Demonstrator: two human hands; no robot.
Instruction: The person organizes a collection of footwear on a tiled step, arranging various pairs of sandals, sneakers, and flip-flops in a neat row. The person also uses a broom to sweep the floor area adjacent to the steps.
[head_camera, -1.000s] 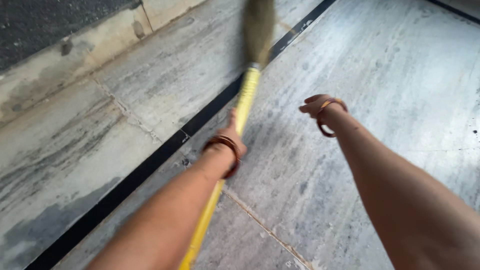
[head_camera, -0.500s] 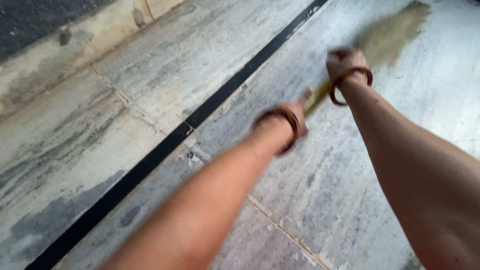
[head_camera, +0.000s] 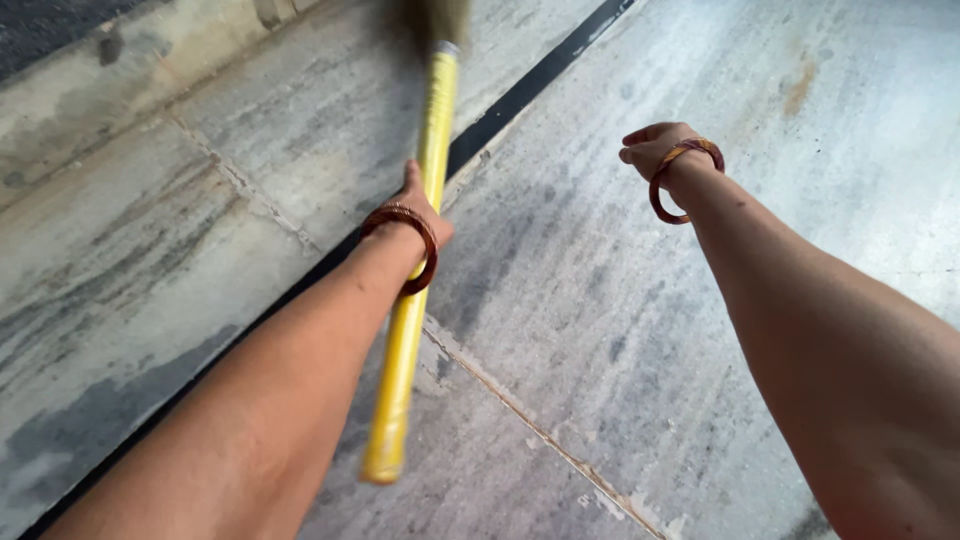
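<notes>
A person's left hand (head_camera: 418, 205) grips the yellow handle of a broom (head_camera: 415, 270), fingers wrapped around it just beyond a brown bangle (head_camera: 405, 245) on the wrist, while the bristle head blurs out of frame at 12 o'clock. The handle runs from that blurred head down toward 6 o'clock, its butt end hanging free above the stone floor (head_camera: 600, 300) beside the forearm. The right hand (head_camera: 655, 150) hangs loose and empty at 2 o'clock, fingers curled but closed on nothing, well apart from the handle, with a second bangle (head_camera: 685, 180) slack at the wrist. A black strip (head_camera: 510, 100) crosses the floor on a diagonal, passing under the handle; pale slabs with grey stains lie on either side, and a cracked joint (head_camera: 530, 425) runs toward 5 o'clock. With one hand alone on the handle, the hold looks thin: a hard swing could twist the handle in the palm or let it slip away, and the free butt end could knock the forearm. The bristles, blurred near the raised ledge (head_camera: 90, 100) at 11 o'clock, could catch its edge and jar the wrist. The loose bangles could snag the handle if the right hand comes back in.
</notes>
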